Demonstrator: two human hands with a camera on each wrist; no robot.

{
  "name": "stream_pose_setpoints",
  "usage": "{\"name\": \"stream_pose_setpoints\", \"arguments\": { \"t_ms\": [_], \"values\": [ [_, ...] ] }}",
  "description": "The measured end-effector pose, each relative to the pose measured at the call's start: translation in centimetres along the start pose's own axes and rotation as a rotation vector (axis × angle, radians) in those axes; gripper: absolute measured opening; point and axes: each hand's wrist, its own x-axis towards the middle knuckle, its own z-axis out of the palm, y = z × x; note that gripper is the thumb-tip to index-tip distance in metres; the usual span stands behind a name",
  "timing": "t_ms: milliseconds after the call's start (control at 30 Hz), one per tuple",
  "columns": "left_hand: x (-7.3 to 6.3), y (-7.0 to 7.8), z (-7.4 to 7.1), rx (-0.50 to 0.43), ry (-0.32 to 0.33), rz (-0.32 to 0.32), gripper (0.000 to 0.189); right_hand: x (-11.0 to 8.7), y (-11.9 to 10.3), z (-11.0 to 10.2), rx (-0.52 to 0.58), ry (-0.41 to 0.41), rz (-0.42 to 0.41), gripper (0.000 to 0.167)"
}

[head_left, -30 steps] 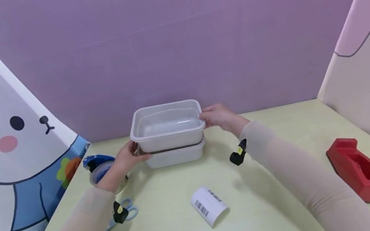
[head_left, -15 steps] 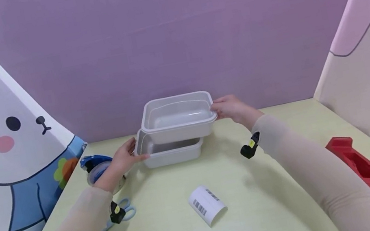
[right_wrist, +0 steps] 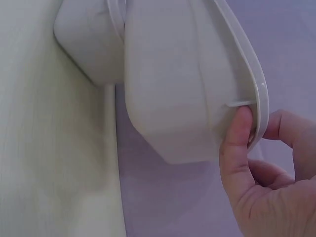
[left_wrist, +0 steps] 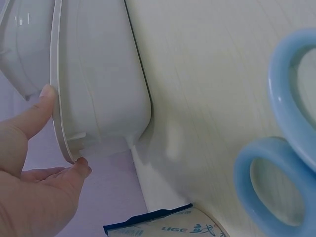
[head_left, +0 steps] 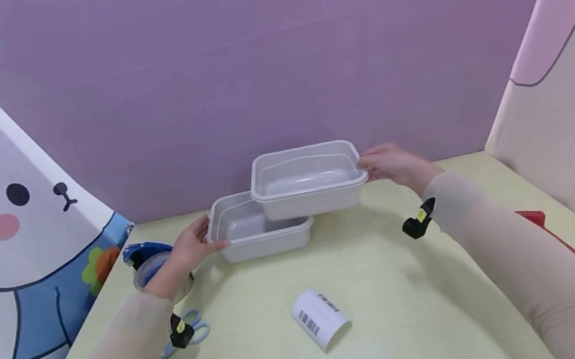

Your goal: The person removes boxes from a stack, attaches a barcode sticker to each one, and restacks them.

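Note:
Two white rectangular plastic food containers are at the back of the table. My right hand (head_left: 391, 162) pinches the right rim of the upper container (head_left: 314, 202), which hangs raised and shifted right, overlapping the other in the head view. In the right wrist view its underside and the pinching fingers (right_wrist: 239, 128) show, well off the table. The lower container (head_left: 265, 246) sits upright on the table. My left hand (head_left: 190, 248) holds its left end by the rim, thumb at the front, other fingers round the far corner, as the left wrist view shows.
A curled white label sheet with barcodes (head_left: 320, 320) lies at the front middle. Light blue scissors (head_left: 199, 331) and a tape roll with a blue part (head_left: 150, 269) are by my left forearm. A red tape dispenser (head_left: 533, 217) is partly hidden behind my right sleeve. A purple wall (head_left: 268, 67) stands behind.
My right hand has lifted the upper container off the lower one and carried it to the right, uncovering the lower container's inside. My left hand has stayed at the lower container.

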Motion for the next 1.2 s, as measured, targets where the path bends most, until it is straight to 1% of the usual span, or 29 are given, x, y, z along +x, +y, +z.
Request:
{"name": "stream_pose_setpoints", "arguments": {
  "t_ms": [300, 500, 600, 767, 867, 967, 1033, 1200],
  "values": [
    [-0.1, -0.1, -0.2, 0.007, 0.0, 0.001, 0.099, -0.6, 1.0, -2.7, -0.013, -0.026, 0.004, 0.05],
    [-0.2, 0.0, -0.3, 0.02, 0.003, 0.008, 0.099, -0.8, 1.8, -4.6, -0.034, -0.034, -0.026, 0.052],
    [-0.1, -0.1, -0.3, 0.021, 0.004, 0.009, 0.098, -0.9, 2.4, -5.6, -0.011, -0.038, -0.034, 0.052],
    [-0.1, -0.3, -0.4, 0.023, 0.004, -0.007, 0.098, -1.2, 3.5, -7.0, 0.021, -0.04, -0.031, 0.049],
    [0.0, -0.4, -0.4, 0.027, 0.008, -0.015, 0.099, -1.3, 4.1, -7.7, 0.014, -0.049, -0.033, 0.047],
    [0.0, -0.3, -0.4, 0.032, 0.009, -0.018, 0.099, -1.3, 4.6, -8.2, -0.01, -0.051, -0.027, 0.05],
    [-0.1, -0.3, -0.4, 0.039, 0.011, -0.019, 0.099, -1.3, 5.0, -8.4, -0.035, -0.048, -0.015, 0.052],
    [-0.2, -0.2, -0.4, 0.042, 0.013, -0.019, 0.098, -1.1, 6.1, -8.8, -0.046, -0.037, 0.02, 0.052]
  ]
}}
